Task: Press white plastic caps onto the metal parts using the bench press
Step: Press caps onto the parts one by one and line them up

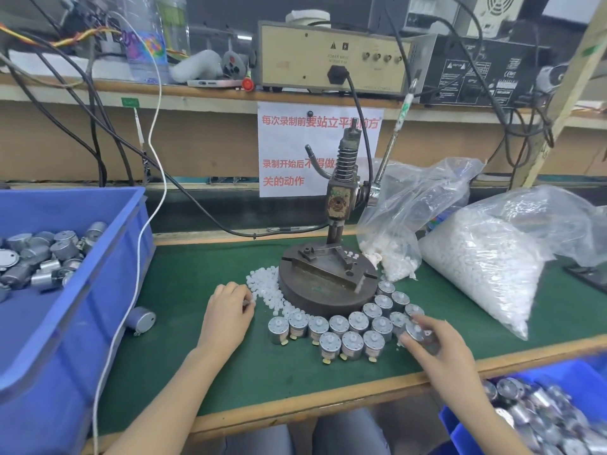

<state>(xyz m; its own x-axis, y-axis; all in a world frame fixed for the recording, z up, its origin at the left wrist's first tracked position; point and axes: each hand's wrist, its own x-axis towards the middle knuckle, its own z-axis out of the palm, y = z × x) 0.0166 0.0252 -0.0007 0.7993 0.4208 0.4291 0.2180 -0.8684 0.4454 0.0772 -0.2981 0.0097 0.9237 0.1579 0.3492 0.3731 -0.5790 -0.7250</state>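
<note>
Bench press [328, 287] bed bare: left hand [228, 311] pinching among loose white caps [266, 288], right hand [438, 344] gripping one metal part [417, 333], rowed parts [339, 326] apparently still awaiting pressing

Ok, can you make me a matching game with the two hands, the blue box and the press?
Things:
1. left hand
2. right hand
3. blue bin
4. bench press

Places:
A. grips a metal part
B. at the far left of the bench
C. fingers at the loose white caps
D. in the middle of the green mat

Pairs: 1-C, 2-A, 3-B, 4-D
</note>
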